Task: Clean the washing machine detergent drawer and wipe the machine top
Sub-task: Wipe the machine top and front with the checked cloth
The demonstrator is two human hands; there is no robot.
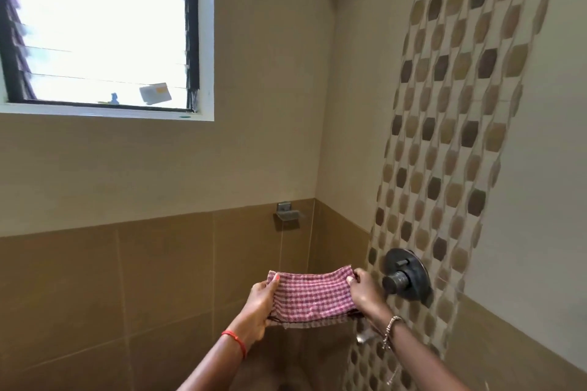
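Between your two hands, low at the frame's 6 o'clock, you hold a folded pink-and-white checked woven cloth [313, 297] pulled out flat. Your left hand [259, 301] pinches its 9 o'clock edge, thumb on top and fingers curled beneath. Your right hand [365, 294] pinches the 3 o'clock edge the same way, so neither hand is free.

Expect the cloth to be light, soft and limp, likely to sag as soon as one side is let go. Whether it is wet cannot be told; if it is, it will weigh more and drip. Take it by the two short edges to preserve the fold, or gather it into one palm as a wiping pad.

Just at 3 o'clock of your right hand, a dark round metal shower valve [407, 276] sits on the mosaic-tiled wall [444, 136]. A bright louvred glass window [95, 25] lies well apart at 10 o'clock. Neither washing machine nor detergent drawer is in view.
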